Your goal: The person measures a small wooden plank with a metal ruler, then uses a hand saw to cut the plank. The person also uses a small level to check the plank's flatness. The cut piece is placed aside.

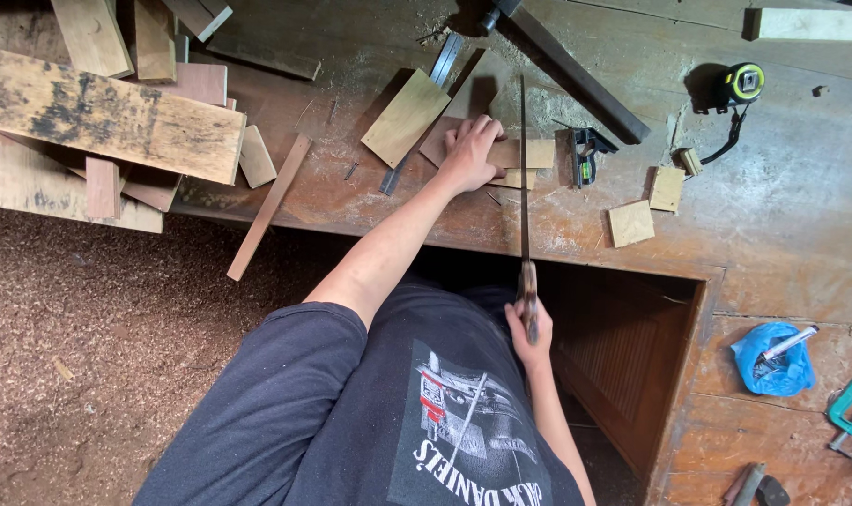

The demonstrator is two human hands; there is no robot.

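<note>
1. Left hand point(470, 150) spread flat, pressing down a thin pale wooden strip point(524, 154) on the worn brown workbench point(782, 206), near its front edge.
2. Right hand point(527, 330) wrapped around the wooden handle of a long narrow handsaw point(523, 178), blade crossing the strip.
3. Strip's left end hidden under the palm.
4. Small black square tool point(585, 155) just beside the strip's right end.

Left hand point(470, 150) flat, arm outstretched; right hand point(527, 330) in closed grip, elbow bent.

One handsaw point(524, 178), one yellow tape measure point(744, 82), one combination square point(586, 155), one blue plastic bag point(772, 361), one green clamp point(849, 405), two small square wood offcuts point(630, 224) point(667, 188).
</note>
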